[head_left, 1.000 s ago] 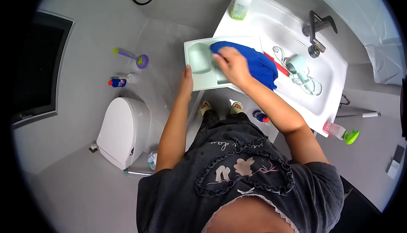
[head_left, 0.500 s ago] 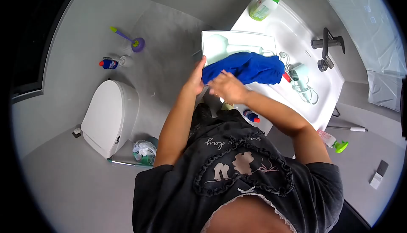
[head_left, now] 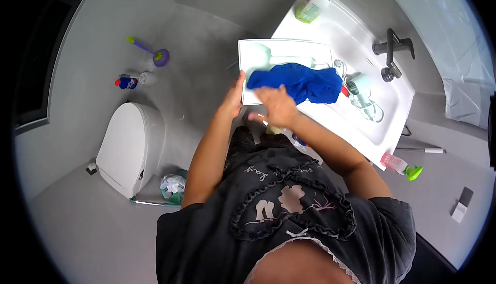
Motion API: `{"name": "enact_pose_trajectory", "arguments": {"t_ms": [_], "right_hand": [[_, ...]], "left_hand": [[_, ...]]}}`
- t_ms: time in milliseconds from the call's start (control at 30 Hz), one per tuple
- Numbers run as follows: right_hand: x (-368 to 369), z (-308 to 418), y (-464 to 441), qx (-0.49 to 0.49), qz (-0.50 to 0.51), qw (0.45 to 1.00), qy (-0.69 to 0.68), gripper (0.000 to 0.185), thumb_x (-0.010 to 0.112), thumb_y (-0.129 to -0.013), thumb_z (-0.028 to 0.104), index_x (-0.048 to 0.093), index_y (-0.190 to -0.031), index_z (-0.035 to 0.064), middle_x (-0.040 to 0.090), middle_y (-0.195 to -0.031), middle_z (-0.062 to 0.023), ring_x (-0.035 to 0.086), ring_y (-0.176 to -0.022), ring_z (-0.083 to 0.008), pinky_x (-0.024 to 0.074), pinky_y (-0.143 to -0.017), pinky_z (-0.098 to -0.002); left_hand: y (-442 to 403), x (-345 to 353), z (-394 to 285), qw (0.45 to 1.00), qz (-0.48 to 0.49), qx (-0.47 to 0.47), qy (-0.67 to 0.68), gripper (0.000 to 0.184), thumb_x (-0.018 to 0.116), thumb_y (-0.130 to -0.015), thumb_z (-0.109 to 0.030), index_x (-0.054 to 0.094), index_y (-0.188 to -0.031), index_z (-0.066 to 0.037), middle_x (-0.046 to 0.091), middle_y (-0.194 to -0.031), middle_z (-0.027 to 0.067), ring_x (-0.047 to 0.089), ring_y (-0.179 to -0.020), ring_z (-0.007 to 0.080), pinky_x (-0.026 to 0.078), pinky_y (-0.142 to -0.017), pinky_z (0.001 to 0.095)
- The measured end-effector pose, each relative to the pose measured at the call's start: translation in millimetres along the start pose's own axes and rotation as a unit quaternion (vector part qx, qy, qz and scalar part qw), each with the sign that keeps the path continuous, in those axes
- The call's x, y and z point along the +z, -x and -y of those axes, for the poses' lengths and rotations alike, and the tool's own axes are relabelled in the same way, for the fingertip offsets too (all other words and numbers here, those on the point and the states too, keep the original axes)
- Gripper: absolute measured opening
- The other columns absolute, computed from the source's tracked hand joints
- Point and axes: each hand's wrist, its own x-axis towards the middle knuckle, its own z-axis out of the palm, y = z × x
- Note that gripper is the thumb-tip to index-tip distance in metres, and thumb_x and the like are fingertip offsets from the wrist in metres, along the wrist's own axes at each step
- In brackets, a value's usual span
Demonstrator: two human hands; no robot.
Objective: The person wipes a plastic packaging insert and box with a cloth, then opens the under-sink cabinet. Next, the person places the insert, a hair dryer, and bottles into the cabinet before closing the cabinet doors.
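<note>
A pale tray with moulded hollows (head_left: 292,48) is tilted over the near left edge of the sink. My left hand (head_left: 235,97) grips its left side. Across the tray lies a bunched blue cloth (head_left: 305,81), its right end reaching over the sink. My right hand (head_left: 276,107), slightly blurred, is at the cloth's lower left with its fingers spread. A mint hair dryer (head_left: 360,87) with a coiled cord lies in the basin, and part of a red object (head_left: 344,91) shows beside the cloth.
The white sink (head_left: 380,147) has a dark faucet (head_left: 393,49). Spray bottles (head_left: 311,6) (head_left: 395,163) stand at its rear left and near its front. On the left are a toilet (head_left: 124,147), a purple brush holder (head_left: 160,58) and a blue bottle (head_left: 127,83).
The cloth has shifted toward the tray's near side, uncovering its far hollows. My right hand has moved down off the cloth's top, and its fingers have spread.
</note>
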Motion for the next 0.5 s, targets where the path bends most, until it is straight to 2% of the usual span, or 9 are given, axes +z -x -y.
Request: {"name": "enact_pose_trajectory", "arguments": {"t_ms": [33, 67, 133, 233, 333, 400, 433, 467, 500], "right_hand": [[-11, -12, -5, 0.071, -0.005, 0.997, -0.005, 0.073, 0.048, -0.081, 0.061, 0.043, -0.131, 0.0079, 0.048, -0.129, -0.0134, 0.047, -0.118, -0.0276, 0.0277, -0.103, -0.0507], [-16, -29, -4, 0.08, -0.017, 0.996, 0.045, 0.072, 0.045, -0.083, 0.061, 0.042, -0.132, 0.0088, 0.047, -0.13, -0.0136, 0.045, -0.119, -0.0292, 0.0246, -0.104, -0.0502], [-15, -62, 8, 0.117, -0.11, 0.982, 0.099, 0.068, 0.047, -0.084, 0.057, 0.04, -0.134, 0.0108, 0.047, -0.127, -0.0167, 0.044, -0.118, -0.0321, 0.0298, -0.1, -0.0523], [-38, -93, 29, 0.159, -0.12, 0.977, 0.07, 0.068, 0.052, -0.085, 0.051, 0.037, -0.135, 0.008, 0.045, -0.127, -0.0211, 0.043, -0.119, -0.0336, 0.0311, -0.1, -0.0482], [-35, -133, 17, 0.195, -0.34, 0.917, -0.074, 0.07, 0.058, -0.083, 0.026, 0.025, -0.141, 0.0035, 0.044, -0.127, -0.0266, 0.042, -0.12, -0.0378, 0.0337, -0.101, -0.0388], [-44, -148, 10, 0.21, -0.367, 0.895, -0.143, 0.069, 0.05, -0.08, 0.005, 0.018, -0.141, -0.0006, 0.04, -0.131, -0.0283, 0.042, -0.12, -0.0391, 0.0327, -0.102, -0.0367], [-63, -140, 6, 0.279, -0.377, 0.855, -0.222, 0.069, 0.041, -0.075, -0.006, 0.019, -0.14, -0.0042, 0.038, -0.135, -0.0282, 0.042, -0.122, -0.0363, 0.0327, -0.102, -0.0347], [-61, -154, -2, 0.195, -0.518, 0.823, -0.127, 0.067, 0.04, -0.075, -0.008, 0.02, -0.14, -0.0055, 0.037, -0.137, -0.0267, 0.042, -0.125, -0.0325, 0.0314, -0.104, -0.0321], [-84, -137, 0, 0.171, -0.556, 0.796, -0.166, 0.066, 0.04, -0.075, -0.009, 0.022, -0.139, -0.0056, 0.038, -0.137, -0.026, 0.04, -0.126, -0.0314, 0.0302, -0.104, -0.0311]], "left_hand": [[0, 1, -1, 0.999, -0.018, 0.001, -0.028, 0.067, 0.043, -0.088, -0.06, 0.04, -0.132, -0.01, 0.056, -0.118, 0.0065, 0.056, -0.105, 0.0177, 0.048, -0.085, 0.0356], [1, 4, 0, 0.999, -0.025, 0.018, -0.034, 0.069, 0.042, -0.088, -0.06, 0.035, -0.135, -0.01, 0.054, -0.122, 0.0066, 0.057, -0.105, 0.0168, 0.049, -0.082, 0.0339], [5, 9, -4, 0.997, -0.03, 0.017, -0.064, 0.071, 0.04, -0.089, -0.06, 0.031, -0.138, -0.009, 0.05, -0.126, 0.0082, 0.053, -0.111, 0.0177, 0.047, -0.085, 0.0346], [17, 24, -12, 0.992, -0.065, 0.025, -0.108, 0.073, 0.038, -0.089, -0.061, 0.03, -0.138, -0.006, 0.047, -0.13, 0.011, 0.046, -0.12, 0.0215, 0.042, -0.092, 0.0368], [5, 23, -2, 0.97, -0.119, 0.103, -0.184, 0.075, 0.036, -0.09, -0.061, 0.033, -0.135, -0.001, 0.044, -0.133, 0.0155, 0.041, -0.124, 0.0261, 0.037, -0.097, 0.0384], [4, 29, 1, 0.955, -0.152, 0.124, -0.224, 0.074, 0.034, -0.09, -0.061, 0.038, -0.13, 0.002, 0.047, -0.129, 0.0194, 0.045, -0.119, 0.0306, 0.038, -0.096, 0.039], [5, 31, 1, 0.936, -0.188, 0.142, -0.262, 0.074, 0.033, -0.09, -0.06, 0.042, -0.124, 0.005, 0.05, -0.124, 0.0234, 0.049, -0.114, 0.0351, 0.038, -0.094, 0.0396], [5, 31, 0, 0.935, -0.186, 0.146, -0.263, 0.074, 0.033, -0.09, -0.06, 0.042, -0.124, 0.005, 0.05, -0.124, 0.0234, 0.049, -0.114, 0.0351, 0.038, -0.094, 0.0396], [3, 30, 1, 0.922, -0.2, 0.145, -0.299, 0.073, 0.033, -0.09, -0.059, 0.044, -0.122, 0.006, 0.051, -0.121, 0.0252, 0.049, -0.114, 0.0369, 0.038, -0.094, 0.0401]]}}
